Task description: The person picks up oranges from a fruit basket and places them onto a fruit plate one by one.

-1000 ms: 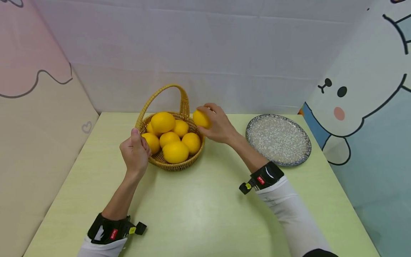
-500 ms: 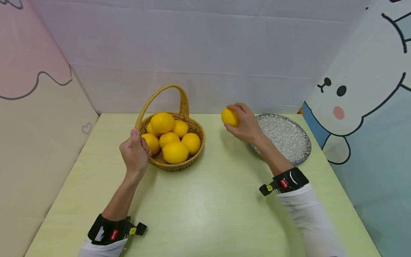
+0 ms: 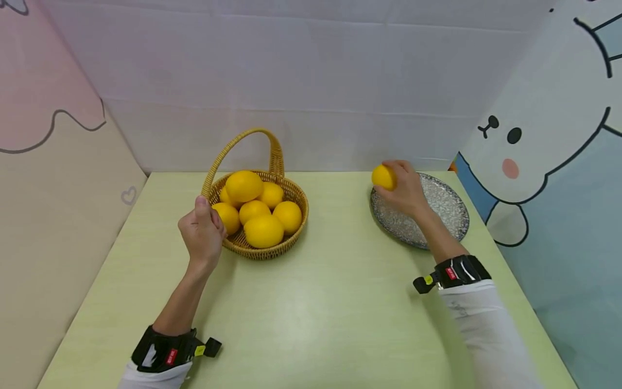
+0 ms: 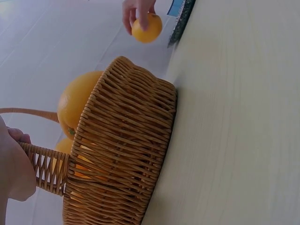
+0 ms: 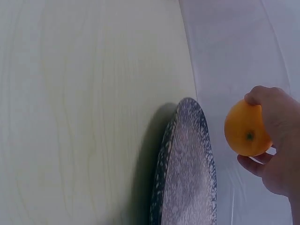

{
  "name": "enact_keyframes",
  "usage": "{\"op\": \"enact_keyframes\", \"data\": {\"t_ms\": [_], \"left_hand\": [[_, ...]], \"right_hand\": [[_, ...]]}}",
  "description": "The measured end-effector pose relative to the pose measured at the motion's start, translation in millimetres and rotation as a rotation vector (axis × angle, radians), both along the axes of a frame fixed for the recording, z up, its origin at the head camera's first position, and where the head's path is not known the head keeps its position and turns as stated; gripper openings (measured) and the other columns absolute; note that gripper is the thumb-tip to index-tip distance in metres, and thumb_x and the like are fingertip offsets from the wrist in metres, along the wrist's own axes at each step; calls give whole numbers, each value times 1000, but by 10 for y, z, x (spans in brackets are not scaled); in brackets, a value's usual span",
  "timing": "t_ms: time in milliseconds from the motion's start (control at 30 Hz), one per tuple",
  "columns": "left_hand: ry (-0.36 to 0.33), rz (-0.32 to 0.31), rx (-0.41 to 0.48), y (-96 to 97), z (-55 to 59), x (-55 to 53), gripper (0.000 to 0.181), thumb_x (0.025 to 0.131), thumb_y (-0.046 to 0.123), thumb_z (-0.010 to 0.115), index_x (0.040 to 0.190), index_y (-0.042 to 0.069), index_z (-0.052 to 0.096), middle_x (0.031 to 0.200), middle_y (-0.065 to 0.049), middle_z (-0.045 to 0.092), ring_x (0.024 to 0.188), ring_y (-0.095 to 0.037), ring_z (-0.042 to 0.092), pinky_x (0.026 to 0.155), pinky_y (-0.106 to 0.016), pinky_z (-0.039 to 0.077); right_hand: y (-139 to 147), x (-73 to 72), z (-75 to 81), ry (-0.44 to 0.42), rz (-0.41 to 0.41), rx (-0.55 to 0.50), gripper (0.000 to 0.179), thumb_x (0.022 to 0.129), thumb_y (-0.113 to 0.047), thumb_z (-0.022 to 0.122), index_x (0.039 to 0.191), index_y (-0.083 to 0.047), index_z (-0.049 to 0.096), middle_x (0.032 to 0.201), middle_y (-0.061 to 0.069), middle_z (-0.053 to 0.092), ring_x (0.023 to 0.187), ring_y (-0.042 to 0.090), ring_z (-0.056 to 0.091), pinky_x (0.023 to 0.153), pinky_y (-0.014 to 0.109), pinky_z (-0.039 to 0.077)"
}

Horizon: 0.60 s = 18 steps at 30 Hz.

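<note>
My left hand (image 3: pixel 201 232) grips the woven handle (image 4: pixel 47 164) of a wicker basket (image 3: pixel 262 253) near where it meets the rim. Several round yellow-orange oranges (image 3: pixel 264 231) are heaped in the basket, one (image 4: pixel 77 104) rising above its rim in the left wrist view. To the right, my right hand (image 3: pixel 407 190) holds a single orange (image 5: pixel 248 129) between thumb and fingers, its small stem spot showing in the right wrist view. Hand and fruit are raised over the left part of a speckled grey oval plate (image 3: pixel 444 208) with a dark rim.
A pale wood-toned table (image 3: pixel 291 313) carries the basket at centre left and the plate at back right. A white cloth wall (image 3: pixel 311 81) rises behind its far edge. Printed cartoon panels flank both sides, including a white animal figure (image 3: pixel 534 162) at right.
My right hand has carried the orange rightward from beside the basket's rim, across the table, to above the plate. The left hand keeps its grip on the handle, and the basket stays put.
</note>
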<state>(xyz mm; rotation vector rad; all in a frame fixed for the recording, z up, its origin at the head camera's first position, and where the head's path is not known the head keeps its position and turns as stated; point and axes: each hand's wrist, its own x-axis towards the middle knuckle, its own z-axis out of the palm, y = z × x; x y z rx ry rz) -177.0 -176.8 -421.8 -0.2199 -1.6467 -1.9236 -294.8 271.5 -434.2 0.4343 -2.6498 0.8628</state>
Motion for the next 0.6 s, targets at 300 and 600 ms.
{"op": "enact_keyframes", "data": {"t_ms": [300, 600], "left_hand": [[7, 27, -15, 18, -1, -10, 68, 111, 27, 44, 49, -1, 39, 39, 7, 37, 28, -9, 27, 25, -19, 20], [5, 27, -5, 15, -11, -4, 69, 110, 28, 45, 49, -3, 38, 39, 7, 38, 28, -9, 28, 25, -18, 21]], "right_hand": [[374, -103, -96, -98, -156, 3, 65, 92, -22, 73, 148, 1, 51, 146, 28, 42, 124, 47, 45, 94, 65, 45], [569, -235, -154, -179, -214, 44, 68, 92, -22, 72, 152, -1, 46, 150, 29, 37, 125, 48, 42, 93, 66, 45]]}}
